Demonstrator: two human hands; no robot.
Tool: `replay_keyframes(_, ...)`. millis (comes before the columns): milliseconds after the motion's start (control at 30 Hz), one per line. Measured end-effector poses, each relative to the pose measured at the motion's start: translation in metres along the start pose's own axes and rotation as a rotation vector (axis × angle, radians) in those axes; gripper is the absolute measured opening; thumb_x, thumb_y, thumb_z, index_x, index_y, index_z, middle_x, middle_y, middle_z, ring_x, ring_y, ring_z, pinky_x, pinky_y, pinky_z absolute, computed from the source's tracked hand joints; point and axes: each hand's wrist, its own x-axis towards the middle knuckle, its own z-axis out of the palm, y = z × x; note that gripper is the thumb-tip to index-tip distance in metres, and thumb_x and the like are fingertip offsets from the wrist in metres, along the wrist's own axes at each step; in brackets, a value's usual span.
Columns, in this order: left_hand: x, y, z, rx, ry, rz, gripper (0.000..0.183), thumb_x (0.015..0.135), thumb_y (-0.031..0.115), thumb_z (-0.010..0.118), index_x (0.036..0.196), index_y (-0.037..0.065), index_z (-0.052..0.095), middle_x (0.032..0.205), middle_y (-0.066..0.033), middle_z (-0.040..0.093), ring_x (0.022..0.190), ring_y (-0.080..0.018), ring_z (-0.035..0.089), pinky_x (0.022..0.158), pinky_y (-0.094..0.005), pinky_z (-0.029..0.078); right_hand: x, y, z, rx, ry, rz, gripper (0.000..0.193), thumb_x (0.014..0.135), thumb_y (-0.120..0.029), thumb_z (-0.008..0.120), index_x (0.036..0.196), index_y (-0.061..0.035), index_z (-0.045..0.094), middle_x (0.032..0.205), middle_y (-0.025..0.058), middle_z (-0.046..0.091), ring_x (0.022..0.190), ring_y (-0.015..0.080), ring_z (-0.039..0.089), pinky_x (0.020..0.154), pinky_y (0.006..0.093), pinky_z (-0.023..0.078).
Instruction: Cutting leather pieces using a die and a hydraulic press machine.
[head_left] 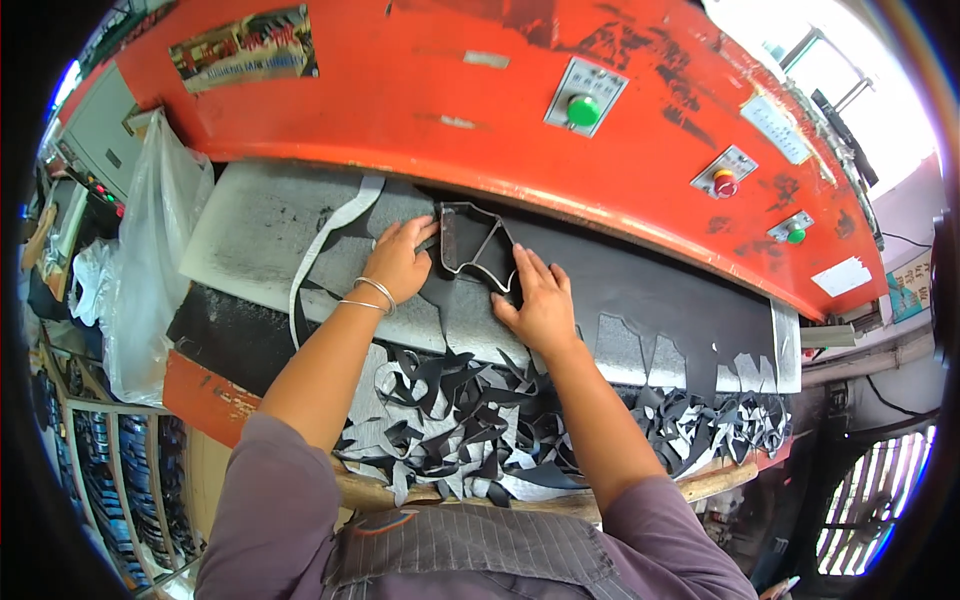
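Note:
A metal cutting die [488,243], an open frame with a crossbar and a curved near edge, lies on a dark sheet of material [640,285] on the press bed. My left hand [402,262], wearing bangles, rests with fingers stretched toward the die's left wall; the fingertips are at or against it. My right hand [543,305] is at the die's right side, its fingers along the wall and the thumb by the near corner, closed about that corner. A pale curved offcut strip [320,245] lies left of my left hand.
Beyond the bed rises the orange press head [400,90] with green buttons [582,110] and a red button [725,183]. Black and grey scraps [450,420] heap along the near edge above a wooden bar [720,480]. A clear plastic bag [155,260] hangs at left, above shelves [130,480].

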Motion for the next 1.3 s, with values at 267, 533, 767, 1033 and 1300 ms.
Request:
replay_keyframes(267,0.011,0.109,-0.035,-0.454,0.066,-0.097,0.025,0.088,0.011,0.061,0.111,0.002,0.062,0.105,-0.0132,0.068,0.098,-0.0208,0.067,0.084,-0.0305,0.051,-0.031,0.112,-0.192,0.560,0.950,0.357,0.060,0.094,-0.027,0.058,0.140,0.0034,0.036,0.146,0.0195,0.036,0.131,0.0261,0.039,0.109,0.0371,0.031)
replay_keyframes(533,0.038,0.245,-0.113,-0.490,-0.368,0.001,0.028,0.091,0.026,0.059,0.079,0.002,0.064,0.062,-0.0062,0.058,0.059,-0.0110,0.054,0.058,-0.0286,0.045,-0.008,0.183,-0.291,0.052,1.232,0.553,0.061,0.096,-0.033,0.051,0.139,0.0067,0.035,0.142,0.0243,0.039,0.134,0.0332,0.035,0.108,0.0399,0.030)
replay_keyframes(767,-0.212,0.211,-0.116,-0.108,-0.518,-0.072,0.022,0.086,0.031,0.062,0.075,0.012,0.069,0.076,-0.0054,0.062,0.075,-0.0259,0.060,0.066,-0.0372,0.048,-0.077,0.031,-0.185,0.403,0.440,0.154,0.050,0.082,-0.015,0.070,0.126,-0.0005,0.051,0.121,0.0162,0.056,0.115,0.0275,0.052,0.100,0.0390,0.038)
replay_keyframes(1033,-0.232,0.214,-0.102,-0.040,-0.239,-0.146,0.020,0.079,0.025,0.063,0.067,0.008,0.067,0.073,-0.0038,0.058,0.076,-0.0237,0.056,0.069,-0.0382,0.048,-0.046,-0.073,-0.118,0.605,-0.019,0.292,0.046,0.082,-0.019,0.071,0.122,-0.0015,0.055,0.111,0.0168,0.063,0.104,0.0279,0.059,0.093,0.0359,0.044)
replay_keyframes(1300,-0.230,0.170,-0.106,-0.303,-0.502,-0.011,0.018,0.083,0.025,0.064,0.079,0.008,0.071,0.073,-0.0060,0.061,0.074,-0.0252,0.057,0.068,-0.0351,0.048,-0.017,-0.037,-0.068,0.223,-0.138,0.139,0.070,0.075,-0.035,0.075,0.131,-0.0033,0.048,0.126,0.0188,0.055,0.116,0.0350,0.049,0.099,0.0439,0.036)
